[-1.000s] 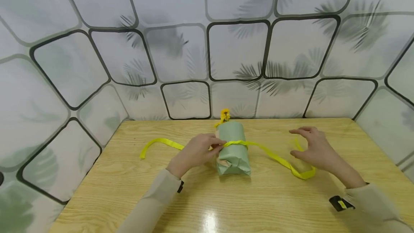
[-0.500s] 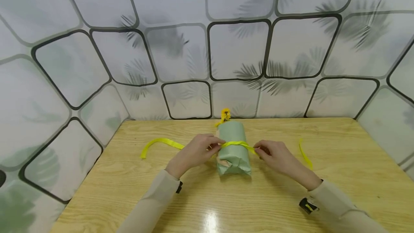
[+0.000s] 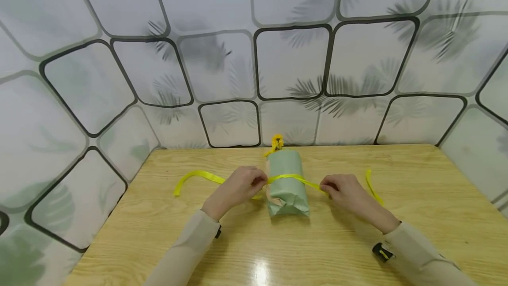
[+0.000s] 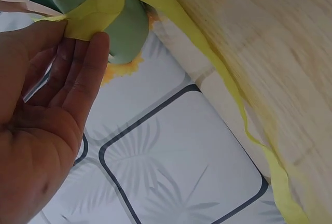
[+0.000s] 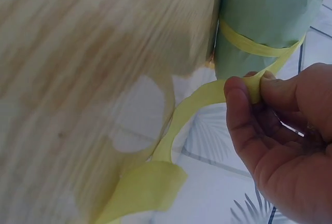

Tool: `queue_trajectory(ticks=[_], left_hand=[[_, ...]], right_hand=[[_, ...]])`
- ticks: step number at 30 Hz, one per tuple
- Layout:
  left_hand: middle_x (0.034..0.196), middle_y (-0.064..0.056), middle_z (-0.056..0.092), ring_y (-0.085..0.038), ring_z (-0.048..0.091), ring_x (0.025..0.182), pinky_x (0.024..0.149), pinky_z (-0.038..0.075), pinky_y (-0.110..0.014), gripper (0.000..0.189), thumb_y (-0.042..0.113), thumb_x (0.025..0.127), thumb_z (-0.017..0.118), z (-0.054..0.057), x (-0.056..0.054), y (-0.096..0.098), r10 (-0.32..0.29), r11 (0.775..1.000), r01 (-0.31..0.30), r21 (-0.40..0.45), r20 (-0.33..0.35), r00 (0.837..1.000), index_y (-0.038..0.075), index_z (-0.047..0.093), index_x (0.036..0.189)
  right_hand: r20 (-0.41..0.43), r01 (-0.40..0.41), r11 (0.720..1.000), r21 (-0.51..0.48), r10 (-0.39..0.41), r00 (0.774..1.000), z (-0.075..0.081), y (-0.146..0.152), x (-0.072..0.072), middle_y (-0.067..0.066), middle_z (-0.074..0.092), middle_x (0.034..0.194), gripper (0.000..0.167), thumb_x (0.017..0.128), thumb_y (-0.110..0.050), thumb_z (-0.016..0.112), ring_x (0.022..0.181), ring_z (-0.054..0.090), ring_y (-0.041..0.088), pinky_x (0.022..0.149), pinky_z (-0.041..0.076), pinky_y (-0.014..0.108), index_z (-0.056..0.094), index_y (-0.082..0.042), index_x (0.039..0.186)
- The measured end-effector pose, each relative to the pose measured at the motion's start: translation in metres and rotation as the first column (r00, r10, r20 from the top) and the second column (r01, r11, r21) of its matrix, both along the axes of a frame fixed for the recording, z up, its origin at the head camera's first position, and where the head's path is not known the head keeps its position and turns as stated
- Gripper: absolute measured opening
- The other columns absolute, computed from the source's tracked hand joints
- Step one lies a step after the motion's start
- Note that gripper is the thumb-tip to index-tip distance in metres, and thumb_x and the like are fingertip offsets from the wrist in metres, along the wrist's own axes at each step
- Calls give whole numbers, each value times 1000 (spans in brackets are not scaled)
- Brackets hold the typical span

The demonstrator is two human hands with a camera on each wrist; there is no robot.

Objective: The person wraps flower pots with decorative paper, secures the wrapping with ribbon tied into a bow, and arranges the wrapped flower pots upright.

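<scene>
A bundle wrapped in pale green paper (image 3: 286, 197) lies on the table, with a yellow flower (image 3: 277, 141) poking out at its far end. Round its middle runs a yellow ribbon (image 3: 290, 175). At the bundle's left side my left hand (image 3: 237, 186) pinches the ribbon between thumb and fingers, as the left wrist view shows. My right hand (image 3: 349, 195), a little to the right of the bundle, pinches the other length of ribbon (image 5: 254, 86), which stretches from the paper to the fingertips. Loose ribbon trails beyond both hands.
The wooden table (image 3: 317, 250) reaches back to a patterned wall covering (image 3: 293, 65) with rounded frames and leaf shapes. One ribbon tail (image 3: 194, 174) curves over the left of the table; another tail (image 3: 372, 186) lies to the right.
My right hand came in from the far right, took hold of the ribbon close to the bundle and shifted slightly outward. The ribbon across the paper looks straighter; my left hand stays beside the bundle.
</scene>
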State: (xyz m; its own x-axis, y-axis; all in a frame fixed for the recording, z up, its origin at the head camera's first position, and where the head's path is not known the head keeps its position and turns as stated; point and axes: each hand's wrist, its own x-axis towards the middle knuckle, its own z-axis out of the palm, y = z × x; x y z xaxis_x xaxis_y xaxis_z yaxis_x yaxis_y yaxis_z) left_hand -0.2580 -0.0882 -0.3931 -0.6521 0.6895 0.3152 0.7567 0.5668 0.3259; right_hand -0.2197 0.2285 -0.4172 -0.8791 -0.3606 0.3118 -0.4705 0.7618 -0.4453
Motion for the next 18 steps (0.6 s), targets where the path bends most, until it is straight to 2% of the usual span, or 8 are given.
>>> queue_trajectory(ticks=[7,13,18], left_hand=[[87,-4,73,-8,58,74,67,49,-18,8,4,96,69,-1,-1,-1,12,1000,-12,-11,4,1000,5,77,98],[88,-4,73,-7,58,73,66,49,-17,9,5,96,69,-4,0,-1,11,1000,-11,-26,13,1000,6,77,100],[88,-4,74,-8,60,74,67,51,-18,9,5,96,69,-3,0,-1,9,1000,-9,-28,-4,1000,5,77,100]], right_hand=[[2,-27,998,50,26,1000,0,-1,-3,-5,67,70,14,94,-5,70,59,46,-2,55,40,20,75,-9,82],[32,-31,998,54,30,999,-1,-3,0,-5,70,73,14,95,-6,69,61,47,-2,56,40,20,76,-9,83],[22,-23,999,44,22,1000,-2,-3,1,-5,70,72,14,95,-7,70,60,48,-2,55,41,21,76,-9,83]])
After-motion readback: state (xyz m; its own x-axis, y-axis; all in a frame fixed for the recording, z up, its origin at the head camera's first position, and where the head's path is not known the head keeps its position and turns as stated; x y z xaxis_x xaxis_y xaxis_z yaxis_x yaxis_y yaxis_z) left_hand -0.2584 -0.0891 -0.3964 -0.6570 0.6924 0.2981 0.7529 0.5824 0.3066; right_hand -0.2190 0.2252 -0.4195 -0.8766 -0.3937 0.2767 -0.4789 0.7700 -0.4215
